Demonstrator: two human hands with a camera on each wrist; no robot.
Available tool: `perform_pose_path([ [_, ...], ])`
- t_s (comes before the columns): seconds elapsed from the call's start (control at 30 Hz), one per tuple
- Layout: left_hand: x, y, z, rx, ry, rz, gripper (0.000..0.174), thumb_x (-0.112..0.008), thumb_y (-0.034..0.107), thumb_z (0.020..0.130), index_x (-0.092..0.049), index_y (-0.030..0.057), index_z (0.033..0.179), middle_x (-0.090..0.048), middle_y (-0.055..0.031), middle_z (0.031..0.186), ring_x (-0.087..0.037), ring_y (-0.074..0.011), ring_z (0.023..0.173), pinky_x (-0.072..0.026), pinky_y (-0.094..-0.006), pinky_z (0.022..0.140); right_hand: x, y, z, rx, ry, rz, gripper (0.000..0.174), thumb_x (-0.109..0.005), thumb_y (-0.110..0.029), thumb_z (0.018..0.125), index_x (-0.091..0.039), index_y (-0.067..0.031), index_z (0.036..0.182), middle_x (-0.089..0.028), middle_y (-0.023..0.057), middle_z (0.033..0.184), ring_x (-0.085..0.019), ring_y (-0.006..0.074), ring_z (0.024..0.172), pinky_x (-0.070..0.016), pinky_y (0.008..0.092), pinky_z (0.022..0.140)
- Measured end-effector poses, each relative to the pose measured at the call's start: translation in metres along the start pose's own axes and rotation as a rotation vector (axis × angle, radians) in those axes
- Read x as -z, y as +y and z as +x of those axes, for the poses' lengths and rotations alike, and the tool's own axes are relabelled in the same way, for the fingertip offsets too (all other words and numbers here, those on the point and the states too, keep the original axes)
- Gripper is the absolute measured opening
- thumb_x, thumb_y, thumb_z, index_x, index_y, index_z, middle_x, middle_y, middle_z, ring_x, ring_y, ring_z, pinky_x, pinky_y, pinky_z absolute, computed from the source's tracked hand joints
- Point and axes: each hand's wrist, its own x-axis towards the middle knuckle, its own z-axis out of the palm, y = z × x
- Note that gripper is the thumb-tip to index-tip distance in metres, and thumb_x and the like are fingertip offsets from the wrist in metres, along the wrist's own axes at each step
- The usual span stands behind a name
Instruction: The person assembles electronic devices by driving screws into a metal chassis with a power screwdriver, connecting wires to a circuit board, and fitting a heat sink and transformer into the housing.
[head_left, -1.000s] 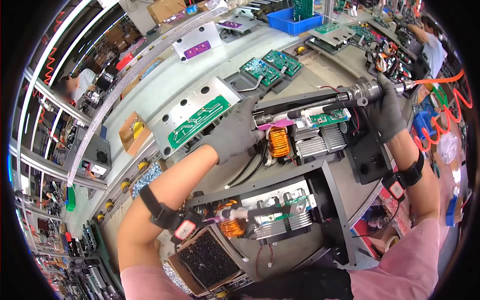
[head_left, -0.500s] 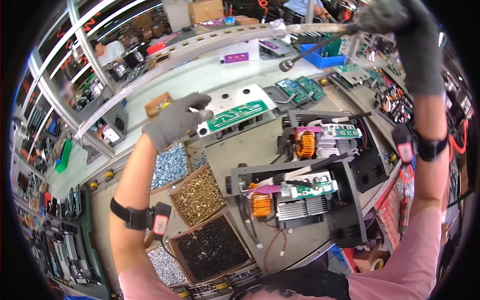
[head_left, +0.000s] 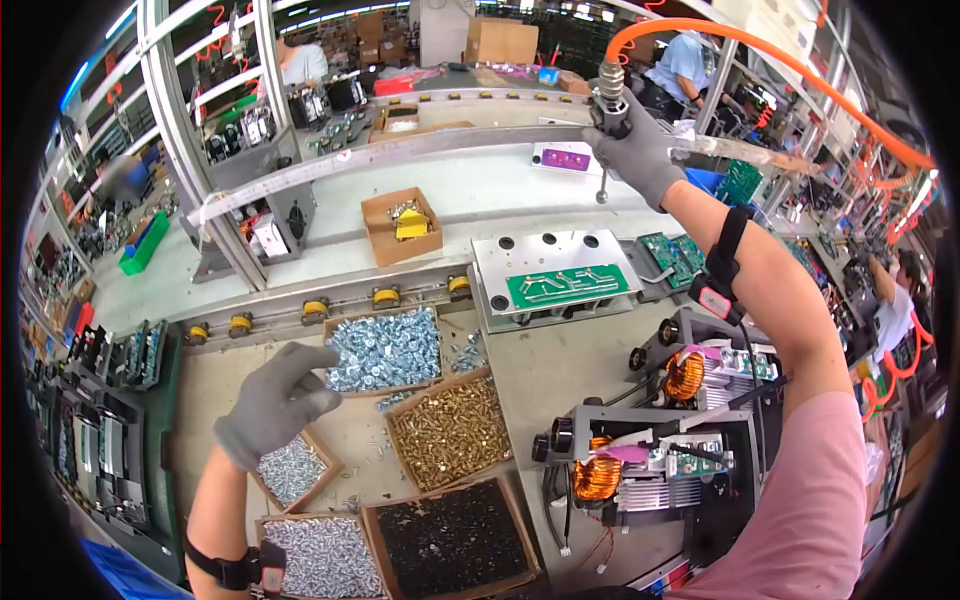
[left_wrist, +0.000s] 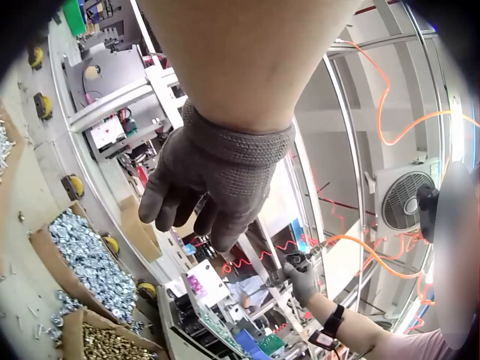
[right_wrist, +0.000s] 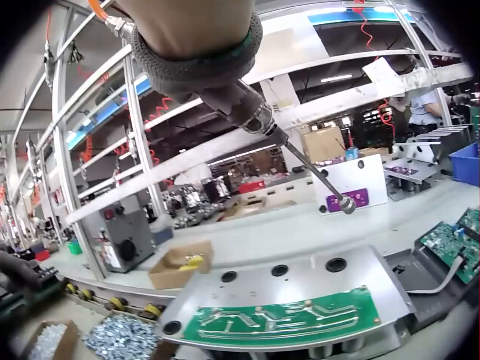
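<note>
In the head view my gloved right hand [head_left: 642,150] grips a pneumatic screwdriver [head_left: 611,98] raised over the bench. Its long bit [right_wrist: 315,174] points down, and an orange hose [head_left: 760,38] runs from its top. My gloved left hand [head_left: 280,400], fingers loosely bent and holding nothing, hovers over the boxes of small hardware, beside the box of silvery-blue screws [head_left: 385,348]. Below the screwdriver a metal plate with a green circuit board [head_left: 565,287] lies on the bench. Two black chassis [head_left: 590,420] with copper coils [head_left: 597,478] sit at the lower right.
Near my left arm stand boxes of brass screws [head_left: 452,432], black screws [head_left: 450,540] and silver screws [head_left: 320,556]. A cardboard box with a yellow item [head_left: 410,225] is farther back. A metal rail [head_left: 400,150] crosses behind the bench; other people work beyond.
My right hand has lifted the screwdriver away from the farther chassis and carried it left. My left hand has moved from there past the plate to above the screw boxes. The head view has turned left.
</note>
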Motion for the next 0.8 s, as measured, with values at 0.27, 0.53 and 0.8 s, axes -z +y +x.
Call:
perform_pose_path([
  [0.27,-0.024,-0.015,0.015,0.068,-0.044,-0.002,0.034,-0.065,0.014,0.079,-0.060,0.0037,0.111,-0.055,-0.0087,0.091,-0.059,-0.0189,0.077,-0.0467,-0.0311,0.073,0.016,0.072,0.004,-0.009,0.086,-0.633,0.075,-0.081,-0.031,0.068,-0.045,-0.0153,0.132,-0.050,0.0112,0.128,-0.049,0.0292,0.116,-0.0391,0.0401,0.098],
  [0.53,-0.043,-0.015,0.000,0.035,-0.099,0.088,0.042,-0.065,0.015,0.082,-0.054,0.0026,0.121,-0.056,-0.0066,0.100,-0.059,-0.0140,0.086,-0.0471,-0.0267,0.078,0.061,0.092,0.014,-0.171,-0.370,-0.677,0.064,-0.074,-0.042,0.074,-0.054,-0.0052,0.123,-0.058,0.0152,0.121,-0.052,0.0259,0.115,-0.0416,0.0367,0.095],
  [0.8,-0.155,0.007,-0.014,-0.005,-0.203,0.260,0.037,-0.062,0.015,0.081,-0.060,0.0151,0.118,-0.056,-0.0106,0.119,-0.057,-0.0302,0.106,-0.0465,-0.0376,0.095,0.097,0.006,-0.038,-0.241,-0.377,-0.431,0.078,-0.067,-0.020,0.080,-0.028,-0.0041,0.145,-0.050,0.0224,0.132,-0.048,0.0257,0.120,-0.0394,0.0306,0.096],
])
